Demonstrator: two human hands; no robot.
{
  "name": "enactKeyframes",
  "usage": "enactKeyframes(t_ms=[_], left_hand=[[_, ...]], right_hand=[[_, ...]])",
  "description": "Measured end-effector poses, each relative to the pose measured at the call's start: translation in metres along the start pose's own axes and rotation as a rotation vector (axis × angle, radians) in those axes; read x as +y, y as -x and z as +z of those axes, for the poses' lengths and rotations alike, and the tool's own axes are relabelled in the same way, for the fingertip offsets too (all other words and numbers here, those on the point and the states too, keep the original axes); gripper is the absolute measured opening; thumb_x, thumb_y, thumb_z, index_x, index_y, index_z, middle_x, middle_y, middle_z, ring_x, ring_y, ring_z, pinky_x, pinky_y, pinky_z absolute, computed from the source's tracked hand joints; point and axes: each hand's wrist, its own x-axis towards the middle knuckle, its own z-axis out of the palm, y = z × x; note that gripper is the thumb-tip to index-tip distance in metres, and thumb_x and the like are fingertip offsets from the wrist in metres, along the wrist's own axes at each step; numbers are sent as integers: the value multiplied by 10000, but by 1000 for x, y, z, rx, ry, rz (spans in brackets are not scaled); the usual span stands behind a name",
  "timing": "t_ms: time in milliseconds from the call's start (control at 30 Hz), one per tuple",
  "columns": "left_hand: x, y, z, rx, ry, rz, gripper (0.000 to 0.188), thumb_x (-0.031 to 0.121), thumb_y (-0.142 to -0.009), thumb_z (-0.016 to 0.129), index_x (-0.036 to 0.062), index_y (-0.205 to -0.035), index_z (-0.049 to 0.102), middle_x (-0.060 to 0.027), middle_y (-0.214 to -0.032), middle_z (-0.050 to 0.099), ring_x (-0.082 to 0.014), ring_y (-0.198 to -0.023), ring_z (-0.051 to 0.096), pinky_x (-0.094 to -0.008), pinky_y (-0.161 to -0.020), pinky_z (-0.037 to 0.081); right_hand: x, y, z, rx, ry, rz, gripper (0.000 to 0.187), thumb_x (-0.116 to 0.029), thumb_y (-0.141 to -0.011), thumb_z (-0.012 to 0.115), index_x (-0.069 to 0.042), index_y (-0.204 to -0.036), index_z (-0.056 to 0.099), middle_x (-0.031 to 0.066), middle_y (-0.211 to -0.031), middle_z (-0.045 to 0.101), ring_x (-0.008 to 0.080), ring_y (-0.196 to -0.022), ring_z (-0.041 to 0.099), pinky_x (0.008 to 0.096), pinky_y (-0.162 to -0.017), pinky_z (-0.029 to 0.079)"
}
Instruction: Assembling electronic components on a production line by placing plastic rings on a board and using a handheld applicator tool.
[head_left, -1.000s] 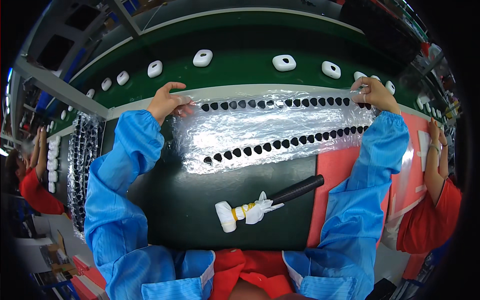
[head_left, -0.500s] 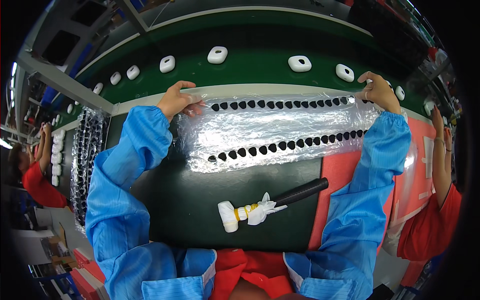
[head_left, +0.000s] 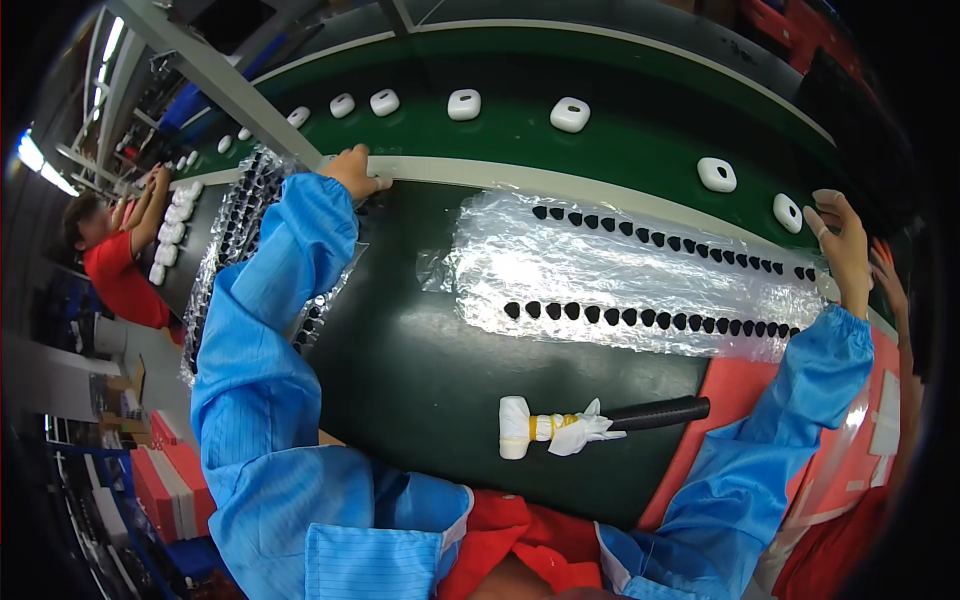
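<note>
Green conveyor belt (head_left: 620, 140): runs across the far side of the bench, carrying a spaced row of white ring-shaped parts (head_left: 570, 114); its pale near rail borders the dark mat.

Dark work mat (head_left: 420, 360): lies just on the near side of the conveyor belt. A wide bare stretch lies open between the plastic sheet and the near edge, broken only by the mallet.

Clear plastic sheet (head_left: 640, 275): lies flat on the mat, near the belt's rail, holding two long rows of small black pieces (head_left: 650, 317). Half a second ago both hands gripped its far corners; now neither hand holds it, and its left end lies crumpled and free.

Second filled sheet (head_left: 235, 230): sits at the mat's left edge, beside the belt's left end, under the left sleeve.

Mallet (head_left: 590, 420): white head, black handle, cloth tied round the neck; well on the near side of the belt, apart from the sheet, unmoved.

Left hand (head_left: 355, 170): has shifted left off the sheet; fingers curled, pressing on the belt's rail.

Right hand (head_left: 838, 235): lifted off the sheet corner, fingers spread and empty, at the belt's right end, just beside a white part.

Red-shirted person (head_left: 115, 260): works at the belt's far left.
</note>
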Motion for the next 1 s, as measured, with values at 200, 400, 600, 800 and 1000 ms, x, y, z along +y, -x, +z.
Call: enactKeyframes(t_ms=[200, 400, 600, 800, 1000], left_hand=[[-37, -8, 28, -177, 161, -107, 505, 315, -645, 725, -7, -990, 546, -165, -897, 592, -281, -868, 571, -328, -763, 442], [-21, 7, 18, -220, 622, 14, 162, 79, -725, 652, 47, -792, 508, -41, -710, 573, -83, -642, 539, -202, -569, 424], [84, 71, -50, -443, 1317, 289, 285, 54, -780, 571, 55, -1017, 414, -78, -780, 582, -107, -636, 555, -205, -582, 441], [156, 129, -65, -709, 1216, 513, 391, -5, -758, 574, 17, -1116, 418, -69, -800, 560, -100, -693, 553, -220, -619, 459], [175, 137, -71, -794, 1243, 660, 411, 31, -764, 593, 35, -1147, 445, -41, -772, 577, -89, -673, 564, -209, -650, 438]], right_hand=[[-58, 18, 5, -134, -163, -49, 230, -105, -758, 585, -26, -971, 550, 69, -920, 580, 155, -838, 551, 265, -766, 418], [-124, 27, 49, -466, -512, -150, 387, -114, -718, 610, -58, -1085, 501, 63, -1057, 525, 161, -926, 519, 295, -802, 417], [-163, 61, 74, -666, -838, -226, 867, -227, -636, 727, -109, -1319, 207, 147, -1300, 320, 280, -1171, 389, 370, -915, 362], [-193, 83, 78, -808, -1058, -167, 990, -216, -616, 760, -108, -1343, 96, 178, -1314, 281, 279, -1155, 389, 377, -951, 332], [-168, 71, 53, -975, -1330, -42, 543, -106, -696, 669, -9, -1174, 430, 88, -1000, 504, 87, -767, 542, 212, -717, 451]])
